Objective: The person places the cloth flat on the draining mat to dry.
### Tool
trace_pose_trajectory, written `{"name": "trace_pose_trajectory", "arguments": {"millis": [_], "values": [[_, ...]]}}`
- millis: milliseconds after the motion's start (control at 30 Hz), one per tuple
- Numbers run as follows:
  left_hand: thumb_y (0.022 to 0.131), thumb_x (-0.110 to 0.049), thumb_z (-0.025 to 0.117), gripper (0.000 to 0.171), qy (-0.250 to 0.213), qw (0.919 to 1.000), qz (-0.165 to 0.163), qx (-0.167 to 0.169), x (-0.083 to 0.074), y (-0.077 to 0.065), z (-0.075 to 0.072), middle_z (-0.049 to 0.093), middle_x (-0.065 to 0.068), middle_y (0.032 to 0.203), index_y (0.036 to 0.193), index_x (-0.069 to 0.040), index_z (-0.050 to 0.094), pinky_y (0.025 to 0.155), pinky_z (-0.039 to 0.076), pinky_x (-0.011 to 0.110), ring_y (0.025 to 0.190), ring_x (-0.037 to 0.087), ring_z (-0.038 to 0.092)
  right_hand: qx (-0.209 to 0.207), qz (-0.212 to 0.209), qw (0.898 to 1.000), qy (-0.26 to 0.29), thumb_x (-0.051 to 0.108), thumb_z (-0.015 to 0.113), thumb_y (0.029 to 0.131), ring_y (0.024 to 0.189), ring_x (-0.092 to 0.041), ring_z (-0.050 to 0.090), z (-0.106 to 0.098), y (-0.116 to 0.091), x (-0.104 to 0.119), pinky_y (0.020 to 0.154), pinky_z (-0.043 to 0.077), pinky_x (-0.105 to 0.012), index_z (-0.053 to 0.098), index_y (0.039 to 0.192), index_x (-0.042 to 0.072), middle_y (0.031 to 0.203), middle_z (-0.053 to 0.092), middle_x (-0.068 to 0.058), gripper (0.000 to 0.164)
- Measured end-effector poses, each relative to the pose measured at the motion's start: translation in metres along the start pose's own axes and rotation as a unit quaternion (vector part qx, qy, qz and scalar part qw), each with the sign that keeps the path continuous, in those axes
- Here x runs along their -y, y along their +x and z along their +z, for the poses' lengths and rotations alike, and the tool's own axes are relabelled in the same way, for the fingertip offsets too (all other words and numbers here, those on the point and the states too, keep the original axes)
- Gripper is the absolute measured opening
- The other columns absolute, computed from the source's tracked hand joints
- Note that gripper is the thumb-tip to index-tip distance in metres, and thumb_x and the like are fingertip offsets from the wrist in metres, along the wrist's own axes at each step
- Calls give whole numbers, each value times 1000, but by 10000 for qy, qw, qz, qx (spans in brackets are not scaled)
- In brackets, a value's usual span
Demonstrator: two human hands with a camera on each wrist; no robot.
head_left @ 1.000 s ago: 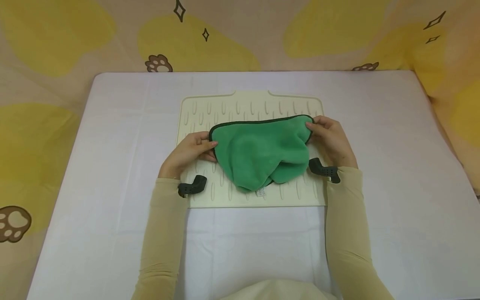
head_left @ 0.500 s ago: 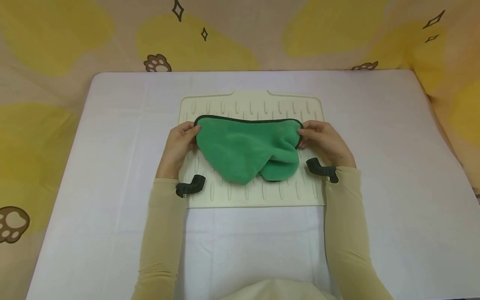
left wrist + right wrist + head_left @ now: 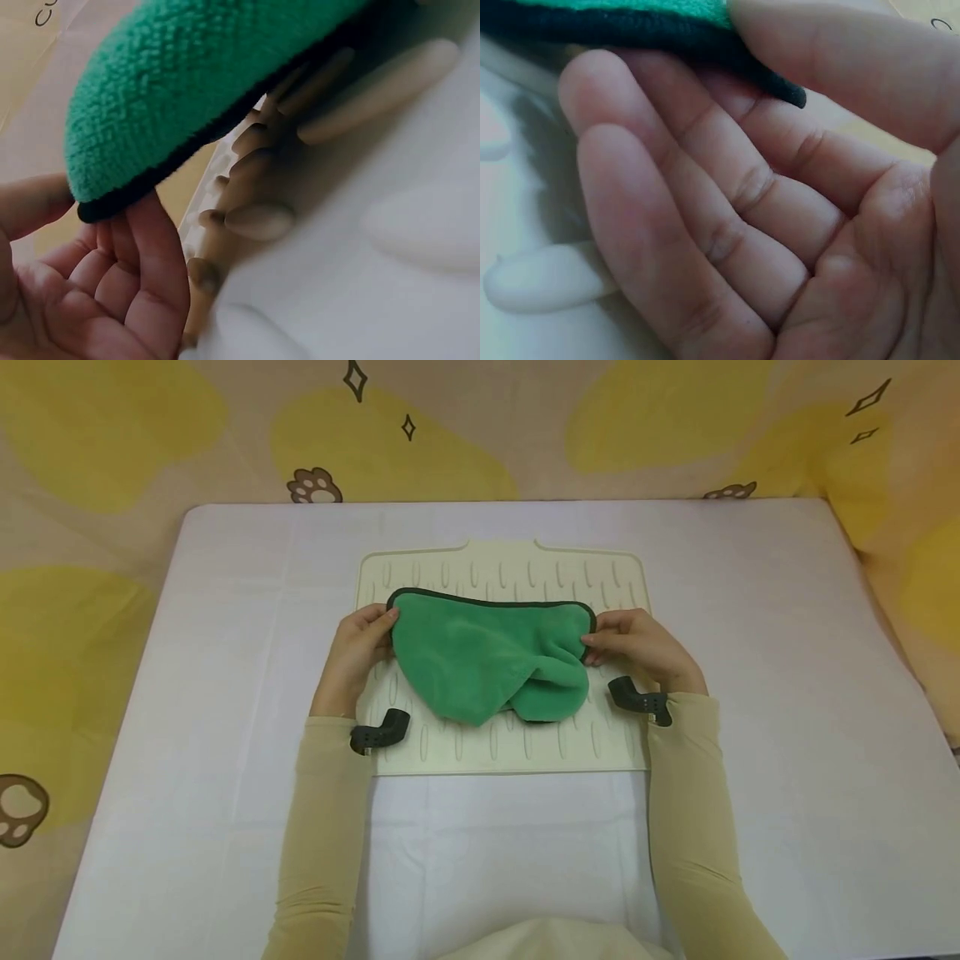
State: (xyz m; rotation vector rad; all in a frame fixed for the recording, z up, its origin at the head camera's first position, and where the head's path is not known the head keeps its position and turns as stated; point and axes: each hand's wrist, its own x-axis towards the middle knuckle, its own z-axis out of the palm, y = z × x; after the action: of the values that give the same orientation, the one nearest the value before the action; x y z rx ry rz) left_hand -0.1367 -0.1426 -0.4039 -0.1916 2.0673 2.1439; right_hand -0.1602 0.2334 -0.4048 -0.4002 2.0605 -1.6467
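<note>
A green cloth (image 3: 480, 652) with a dark edging hangs between both hands, over the cream ribbed mat (image 3: 457, 752). At its left upper corner the left hand (image 3: 351, 652) pinches the edge between thumb and fingers; the left wrist view shows the thumb on one side of the cloth (image 3: 187, 90) and the fingers under the dark border. The right hand (image 3: 641, 643) pinches the right upper corner, thumb on top and fingers beneath. Toward the right the lower part of the cloth folds over itself. Whether its lower edge touches the mat cannot be told.
The mat lies on a table covered in white cloth (image 3: 225, 735). A yellow patterned curtain (image 3: 465, 435) stands behind the table and along its sides. Dark wrist cameras sit on both forearms, the left one (image 3: 380, 731) and the right one (image 3: 637, 697).
The left hand has moved left and away from the person, carrying its corner. The right hand has shifted left and slightly nearer. Both keep their pinch, and the cloth's lower edge has risen.
</note>
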Motion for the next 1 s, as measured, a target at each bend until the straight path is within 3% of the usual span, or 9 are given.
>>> {"name": "trace_pose_trajectory", "arguments": {"millis": [333, 433, 567, 700, 833, 1000], "values": [[100, -15, 47, 16, 91, 9995, -58, 300, 5, 1, -1, 62, -3, 75, 97, -2, 56, 63, 51, 20, 66, 8, 60, -778, 70, 9965, 283, 9, 59, 94, 66, -19, 64, 2, 2, 0, 66, 54, -29, 59, 83, -5, 74, 64, -7, 18], [100, -14, 47, 16, 143, 9994, -30, 302, 5, 1, -1, 62, -3, 75, 97, -2, 57, 63, 51, 20, 66, 8, 60, -1223, 185, 9911, 488, 13, 58, 95, 64, -17, 64, 4, 3, 1, 68, 53, -27, 57, 85, 0, 74, 65, -4, 17], [100, -15, 47, 17, 238, 9993, -5, 305, 5, 1, -1, 62, -3, 75, 98, -2, 57, 63, 52, 21, 66, 8, 60, -1792, 275, 9794, 887, 15, 58, 95, 56, -14, 59, 5, 4, 2, 59, 51, -25, 55, 84, 3, 65, 61, -3, 17], [100, -17, 48, 18, 325, 9987, 8, 393, 5, 1, 0, 62, -3, 75, 99, -1, 57, 64, 52, 22, 66, 9, 59, -2075, 304, 9723, 1032, 14, 59, 94, 48, -13, 51, 6, 4, 3, 50, 47, -24, 57, 82, 4, 57, 54, -2, 16], [100, -18, 48, 21, 459, 9980, -25, 427, 4, 1, 0, 62, -3, 74, 101, 1, 57, 65, 52, 22, 67, 9, 60, -1836, 381, 9800, 659, 19, 59, 95, 50, -15, 53, 5, 3, 3, 53, 48, -26, 58, 86, 5, 59, 55, -2, 17], [100, -18, 49, 23, 663, 9971, -132, 350, 2, 0, -1, 63, -3, 73, 102, 4, 57, 64, 53, 23, 65, 8, 60, -896, 336, 9954, 11, 20, 57, 96, 60, -19, 61, 1, 0, 3, 62, 52, -29, 59, 92, 1, 68, 61, -5, 19]]}}
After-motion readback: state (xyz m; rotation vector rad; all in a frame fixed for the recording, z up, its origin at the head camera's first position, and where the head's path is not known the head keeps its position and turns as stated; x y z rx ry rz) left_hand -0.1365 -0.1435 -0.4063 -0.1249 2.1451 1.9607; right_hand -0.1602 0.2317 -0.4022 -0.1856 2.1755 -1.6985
